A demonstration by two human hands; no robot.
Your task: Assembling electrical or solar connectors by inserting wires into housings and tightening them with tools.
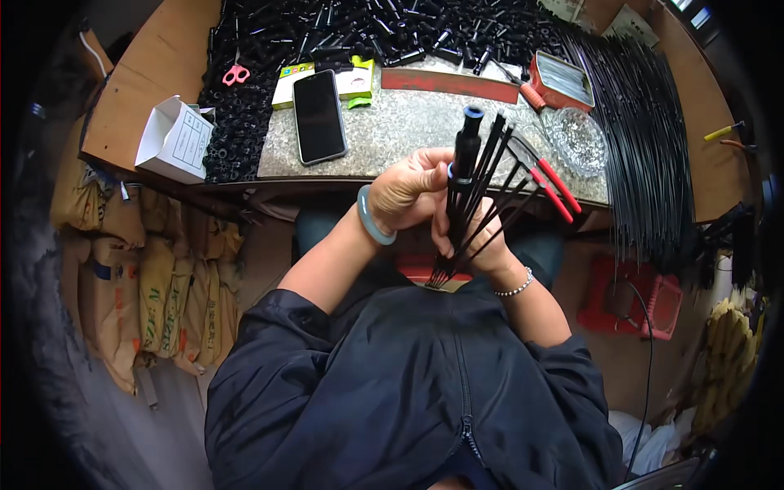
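My left hand [406,193], with a pale green bangle at the wrist, pinches a black tubular part [467,151] between thumb and fingers. That part stands nearly upright and has blue rings at its top and lower down. Close against it, my right hand [487,241], wearing a beaded bracelet, is closed on a bundle of thin black rods [476,211]. The rods fan out upward and to the right, some with thicker black ends. Whether any rod sits inside the tubular part I cannot tell. Red-handled pliers [557,194] lie just right of the bundle.
Black parts [351,28] heap along the table's back. A phone [319,118], white box [175,139] and pink scissors [237,74] lie left. A tin [563,80], orange-handled tool [532,96], glass dish [576,140] and many long black rods [645,139] are right.
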